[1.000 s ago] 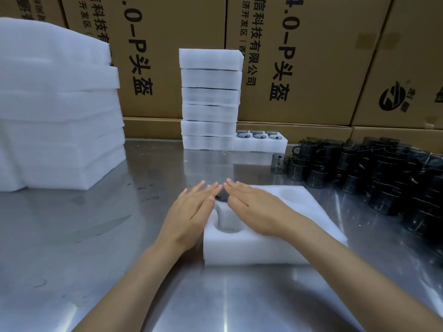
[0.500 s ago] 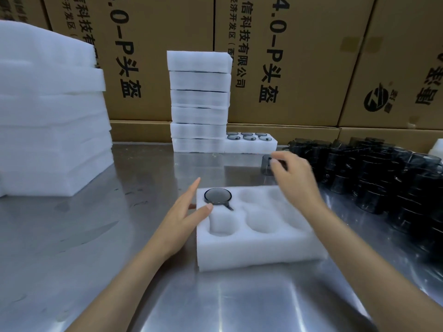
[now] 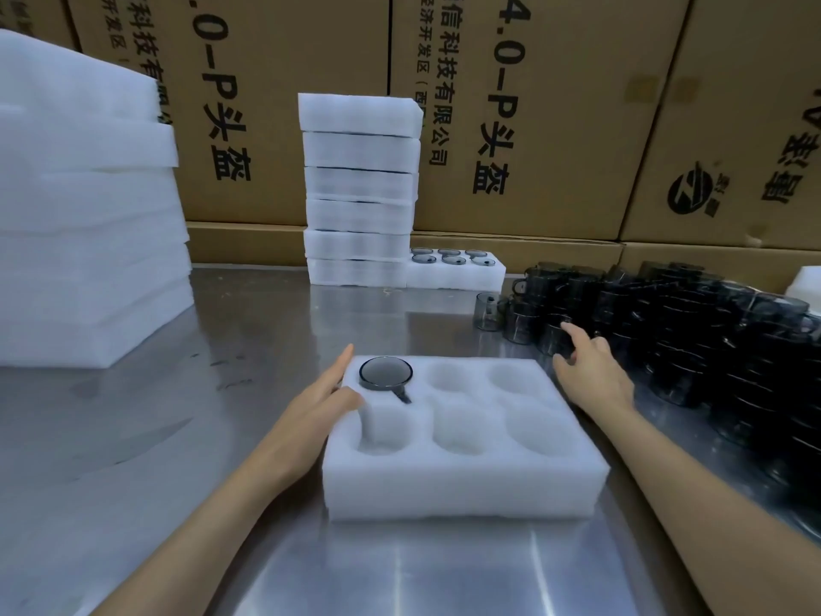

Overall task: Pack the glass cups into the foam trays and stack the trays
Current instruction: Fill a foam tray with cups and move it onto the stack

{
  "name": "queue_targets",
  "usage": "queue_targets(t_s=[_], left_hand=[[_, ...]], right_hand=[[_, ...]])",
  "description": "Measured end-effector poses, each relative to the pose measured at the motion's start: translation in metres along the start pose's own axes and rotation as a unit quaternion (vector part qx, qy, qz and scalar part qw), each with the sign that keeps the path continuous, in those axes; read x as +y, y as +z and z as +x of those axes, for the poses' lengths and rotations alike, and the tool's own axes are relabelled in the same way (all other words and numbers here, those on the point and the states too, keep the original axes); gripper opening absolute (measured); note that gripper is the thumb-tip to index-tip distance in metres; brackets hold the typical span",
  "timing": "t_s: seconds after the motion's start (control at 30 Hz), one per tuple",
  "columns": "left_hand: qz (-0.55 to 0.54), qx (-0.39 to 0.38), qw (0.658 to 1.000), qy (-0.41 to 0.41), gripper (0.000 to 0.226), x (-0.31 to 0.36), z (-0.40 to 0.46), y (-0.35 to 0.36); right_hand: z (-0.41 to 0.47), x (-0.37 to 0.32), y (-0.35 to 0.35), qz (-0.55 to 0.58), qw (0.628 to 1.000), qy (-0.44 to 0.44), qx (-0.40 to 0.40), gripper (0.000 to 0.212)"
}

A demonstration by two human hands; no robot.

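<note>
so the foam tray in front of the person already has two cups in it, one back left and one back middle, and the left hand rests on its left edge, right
Not quite: the head view shows only one glass cup in the foam tray, in the back left pocket. The back middle pocket and the four others are empty. The left hand does rest on the tray's left edge.

Single head-worn wide-angle view, looking forward and down, close over steel table (image 3: 186,437)

5 tray pockets (image 3: 448,377) open; cup pile (image 3: 693,331) crowds right.
</note>
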State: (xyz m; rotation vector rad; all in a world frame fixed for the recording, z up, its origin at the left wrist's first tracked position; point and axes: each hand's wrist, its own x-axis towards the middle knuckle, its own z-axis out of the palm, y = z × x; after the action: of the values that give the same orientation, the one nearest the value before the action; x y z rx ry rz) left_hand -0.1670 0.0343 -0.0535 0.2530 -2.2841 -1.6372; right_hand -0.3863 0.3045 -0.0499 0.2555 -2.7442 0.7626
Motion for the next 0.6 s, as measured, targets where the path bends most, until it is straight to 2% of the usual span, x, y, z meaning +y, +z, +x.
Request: queue_targets(t_s=[0.13,0.23,0.33,0.4,0.5,0.6], left_hand=[[-0.003,0.001,1.000,0.004,0.073,-0.001,-0.001,0.000],[0.004,0.001,1.000,0.004,0.074,0.000,-0.001,0.000],[0.004,-0.001,1.000,0.004,0.075,0.001,-0.002,0.000],[0.003,-0.005,1.000,0.003,0.074,0.002,-0.003,0.000],[-0.004,-0.002,1.000,-0.005,0.075,0.002,-0.004,0.000],[-0.012,0.000,1.000,-0.006,0.074,0.001,-0.004,0.000]], right_hand=[[-0.004,-0.001,0.001,0.028,0.998,0.012,0.060,0.025],[-0.010,0.003,-0.001,0.066,0.994,-0.003,0.090,0.022],[-0.017,0.004,-0.004,0.093,0.992,-0.012,0.087,0.020],[-0.023,0.003,-0.006,0.098,0.991,-0.028,0.085,0.023],[-0.038,0.000,-0.013,0.101,0.991,-0.036,0.085,0.038],[-0.055,-0.005,-0.019,0.033,0.992,-0.040,0.111,0.049]])
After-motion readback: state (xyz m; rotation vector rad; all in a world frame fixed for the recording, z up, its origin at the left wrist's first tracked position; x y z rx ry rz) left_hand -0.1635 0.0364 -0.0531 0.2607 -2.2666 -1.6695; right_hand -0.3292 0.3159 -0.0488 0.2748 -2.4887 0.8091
